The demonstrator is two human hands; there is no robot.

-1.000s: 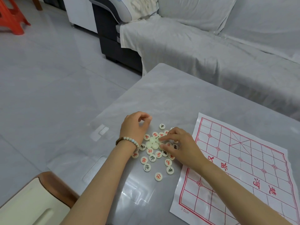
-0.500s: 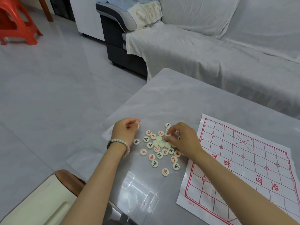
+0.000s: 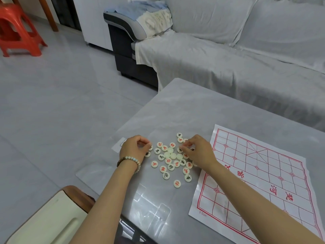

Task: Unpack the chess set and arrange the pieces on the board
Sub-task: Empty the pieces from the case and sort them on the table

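Left hand [image 3: 133, 149] drawn off pieces [image 3: 173, 155] — curled, right hand [image 3: 199, 153] pinching one

Beaded bracelet [image 3: 129, 160] on L wrist, brown + pale beads; forearms bare.

The pieces [image 3: 171, 167] are small round cream discs, laid flat in one loose cluster on the table [image 3: 193, 111], just beside the left edge of the board [image 3: 263, 173]. Most are turned with a red or black character upward, while a few in the middle of the cluster are shown blank. The board is a thin white sheet printed with a red grid and red characters, spread flat, with slightly wrinkled edges.
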